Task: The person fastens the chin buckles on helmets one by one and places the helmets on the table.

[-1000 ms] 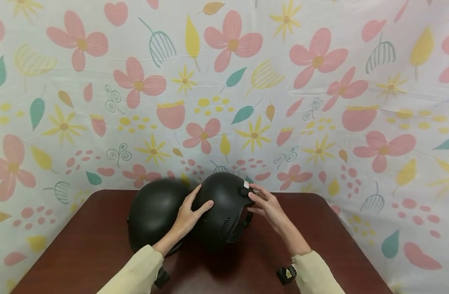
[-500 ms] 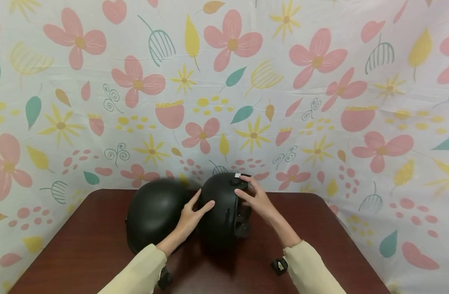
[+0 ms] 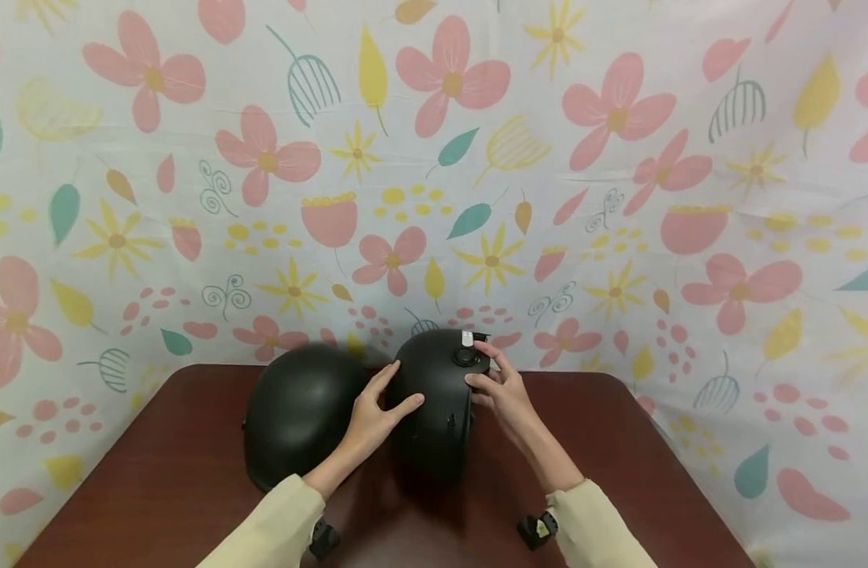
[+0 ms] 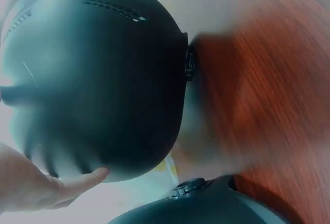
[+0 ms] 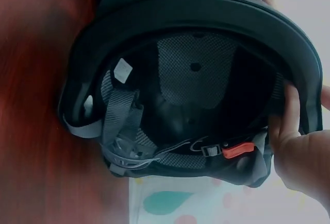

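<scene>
Both hands are on a matte black helmet (image 3: 423, 371), tilted on its side with its open side towards the right. My left hand (image 3: 370, 414) lies on the shell's left side, thumb and index finger straight and spread. The right hand (image 3: 505, 394) grips the rim beside a round black knob (image 3: 465, 357) and a small white label (image 3: 467, 338). In the right wrist view, some of its fingers (image 5: 292, 108) reach inside the rim. The mesh padding (image 5: 196, 64), a grey chin strap (image 5: 119, 113) and a red buckle tab (image 5: 238, 150) show there.
A second black helmet (image 3: 299, 410) rests dome up on the dark red-brown table (image 3: 164, 473), close to the left of the held one. A flower-patterned cloth (image 3: 434, 181) hangs behind the table's back edge.
The held helmet has turned, so its inside, partly visible from the head before, is now hidden there. My right hand has shifted along the rim with it. The left helmet stays put.
</scene>
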Available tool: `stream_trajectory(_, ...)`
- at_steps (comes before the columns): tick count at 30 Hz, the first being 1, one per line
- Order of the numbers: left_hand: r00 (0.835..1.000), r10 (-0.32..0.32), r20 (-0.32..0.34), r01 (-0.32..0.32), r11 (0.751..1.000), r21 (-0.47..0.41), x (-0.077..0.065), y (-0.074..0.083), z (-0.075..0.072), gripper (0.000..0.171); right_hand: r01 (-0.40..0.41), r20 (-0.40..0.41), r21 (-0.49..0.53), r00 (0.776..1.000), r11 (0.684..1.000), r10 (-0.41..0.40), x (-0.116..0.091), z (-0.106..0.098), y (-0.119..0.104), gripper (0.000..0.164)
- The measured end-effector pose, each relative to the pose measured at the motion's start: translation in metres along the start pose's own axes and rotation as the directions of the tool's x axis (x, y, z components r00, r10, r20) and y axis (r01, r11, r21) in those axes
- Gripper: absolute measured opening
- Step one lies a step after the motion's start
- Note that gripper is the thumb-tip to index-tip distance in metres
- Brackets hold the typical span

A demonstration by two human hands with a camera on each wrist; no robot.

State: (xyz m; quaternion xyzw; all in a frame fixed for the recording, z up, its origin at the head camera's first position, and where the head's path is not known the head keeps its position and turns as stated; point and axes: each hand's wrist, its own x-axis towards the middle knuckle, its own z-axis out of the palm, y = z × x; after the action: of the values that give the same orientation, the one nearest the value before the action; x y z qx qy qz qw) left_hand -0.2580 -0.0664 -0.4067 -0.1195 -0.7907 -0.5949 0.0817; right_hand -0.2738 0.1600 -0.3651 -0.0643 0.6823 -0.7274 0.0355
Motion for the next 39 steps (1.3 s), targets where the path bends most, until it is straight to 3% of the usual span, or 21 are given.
stream_trajectory(6, 1.000, 0.000, 0.016, 0.001, 1.000, -0.031, 0.000, -0.001, -0.004, 0.073, -0.004, -0.008, 0.107, 1.000, 0.994, 0.005, -0.002, 0.004, 0.002, 0.063)
stream_trajectory(16, 0.999, 0.007, 0.046, -0.005, 0.999, -0.036, -0.002, -0.008, -0.008, 0.070, 0.007, -0.012, 0.183, 1.000, 0.983, -0.005, -0.003, 0.006, 0.004, 0.067)
stream_trajectory(22, 0.998, 0.030, 0.049, -0.031, 1.000, 0.005, -0.003, -0.009, -0.009, 0.070, 0.011, -0.021, 0.250, 1.000, 0.968, -0.006, -0.002, 0.004, 0.007, 0.066)
stream_trajectory(29, 0.998, -0.048, 0.028, 0.046, 0.998, 0.047, 0.000, -0.009, -0.012, 0.076, -0.014, -0.034, 0.342, 0.999, 0.940, 0.028, -0.004, 0.000, 0.011, 0.065)
stream_trajectory(34, 0.992, -0.109, 0.063, 0.106, 0.993, 0.043, 0.002, -0.012, -0.012, 0.081, -0.048, 0.005, 0.313, 0.999, 0.949, 0.049, -0.005, -0.010, 0.012, 0.073)
stream_trajectory(39, 0.990, -0.115, 0.086, 0.113, 0.993, 0.026, 0.001, -0.011, -0.012, 0.082, -0.066, 0.088, 0.228, 0.995, 0.972, 0.047, -0.004, -0.019, 0.012, 0.075)
